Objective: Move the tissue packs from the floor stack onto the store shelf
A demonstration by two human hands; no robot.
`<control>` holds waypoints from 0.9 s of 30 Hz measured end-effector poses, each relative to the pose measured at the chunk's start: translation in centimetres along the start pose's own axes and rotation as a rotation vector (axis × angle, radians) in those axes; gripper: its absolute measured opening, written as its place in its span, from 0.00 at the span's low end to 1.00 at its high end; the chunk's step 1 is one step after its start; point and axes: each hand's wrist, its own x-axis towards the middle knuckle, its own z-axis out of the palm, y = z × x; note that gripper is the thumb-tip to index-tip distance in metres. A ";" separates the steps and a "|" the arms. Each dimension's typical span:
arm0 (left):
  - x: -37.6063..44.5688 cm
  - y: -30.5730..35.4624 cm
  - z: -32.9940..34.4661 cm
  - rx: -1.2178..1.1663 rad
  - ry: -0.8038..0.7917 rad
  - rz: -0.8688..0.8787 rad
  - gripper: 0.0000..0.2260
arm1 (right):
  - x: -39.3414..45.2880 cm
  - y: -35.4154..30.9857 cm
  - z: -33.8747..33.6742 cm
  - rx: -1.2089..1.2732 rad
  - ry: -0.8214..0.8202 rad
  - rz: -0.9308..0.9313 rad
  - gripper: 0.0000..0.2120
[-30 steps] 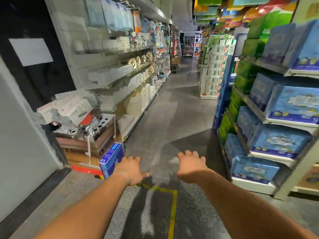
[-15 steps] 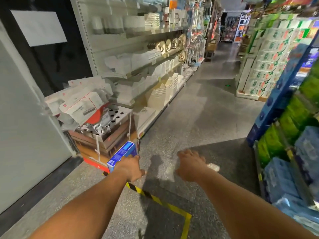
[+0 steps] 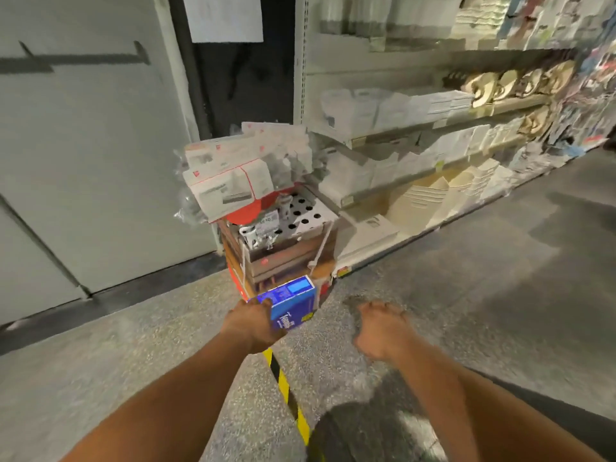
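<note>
shelf (image 3: 443,120) along right, far end blurred, goods hard to read | stack of boxes (image 3: 276,251) on floor (image 3: 466,295) at shelf end, top jumbled | blue tissue pack (image 3: 293,303) at stack base, label partly hidden | left hand (image 3: 251,325) clamped on pack | right hand (image 3: 381,328) loosely curled, empty

Speckled floor (image 3: 466,295): striped tape (image 3: 286,391), box stack (image 3: 280,258).
</note>
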 end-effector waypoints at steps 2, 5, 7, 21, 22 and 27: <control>1.8 0.0 0.3 -0.031 -0.008 -0.089 0.37 | 3.6 0.5 -0.4 -0.002 0.017 -0.061 0.37; 5.2 -0.2 0.5 -0.024 -0.029 -0.185 0.37 | 9.4 0.2 -0.6 -0.036 0.061 -0.184 0.38; 7.9 -0.5 0.7 -0.023 -0.034 -0.227 0.38 | 13.5 -0.2 -0.8 -0.070 0.080 -0.238 0.39; 31.9 -3.9 7.8 -0.093 -0.117 -0.407 0.48 | 41.6 -1.1 3.8 -0.061 -0.044 -0.318 0.44; 33.5 -4.4 9.3 -0.110 -0.121 -0.416 0.49 | 43.6 -1.1 5.3 -0.056 -0.053 -0.321 0.44; 42.6 -7.5 20.2 -0.137 -0.127 -0.431 0.52 | 54.3 -1.9 15.9 -0.054 -0.085 -0.389 0.45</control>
